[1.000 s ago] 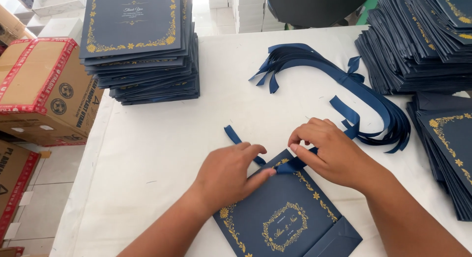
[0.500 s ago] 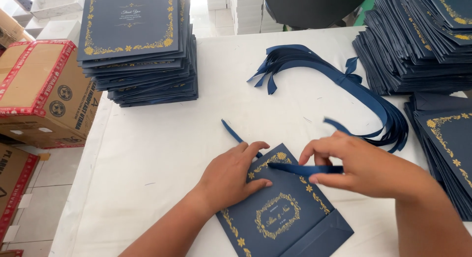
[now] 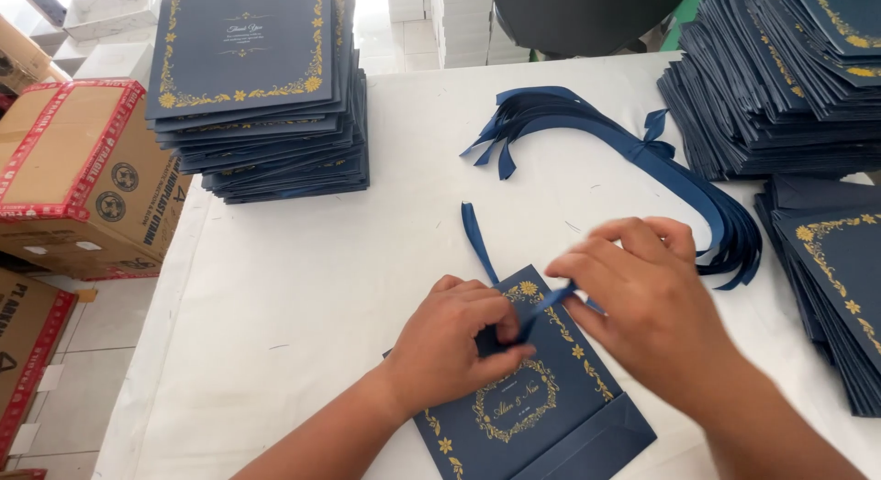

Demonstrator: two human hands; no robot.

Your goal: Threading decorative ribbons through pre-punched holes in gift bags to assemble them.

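I see the flat bag (image 3: 532, 397) on the table (image 3: 303, 287) — one stack (image 3: 262, 94) behind-left, ribbons (image 3: 624, 159) behind, another stack (image 3: 780, 76) behind-right.

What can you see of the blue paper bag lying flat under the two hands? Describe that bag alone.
The blue paper bag lies flat on the white table, tilted. It looks like matte navy card with gold floral borders and a gold oval frame. A blue ribbon runs from its top edge. The left hand presses on it; the right hand pinches the ribbon.

Both forearms are bare, with no sleeves in sight. The left hand (image 3: 454, 338) and right hand (image 3: 642, 301) wear no gloves, rings, or watch.
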